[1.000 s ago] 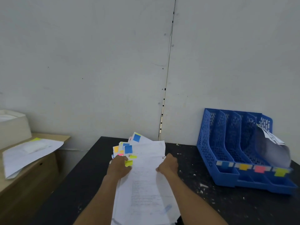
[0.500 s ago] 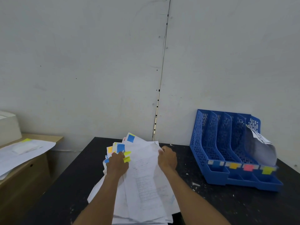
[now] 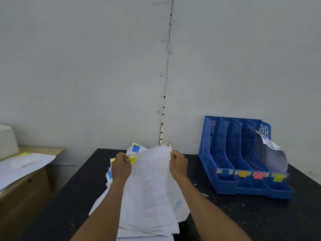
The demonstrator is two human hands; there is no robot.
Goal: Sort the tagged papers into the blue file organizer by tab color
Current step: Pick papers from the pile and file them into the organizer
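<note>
White printed sheet with yellow tab (image 3: 152, 180) held over black surface (image 3: 73, 197). Fingers of left hand (image 3: 121, 168) pinch its tab corner; fingers of right hand (image 3: 178, 164) clamp the opposite edge. I judge it light and floppy: support both top corners.

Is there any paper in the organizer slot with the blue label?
No, the blue-labelled slot looks empty; the only paper sits in the yellow-labelled slot.

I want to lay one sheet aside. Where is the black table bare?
Bare tabletop lies between the paper pile and the blue file organizer, widening toward the right corner; a narrower strip runs left of the pile. Crowded middle: left hand, right hand.
</note>
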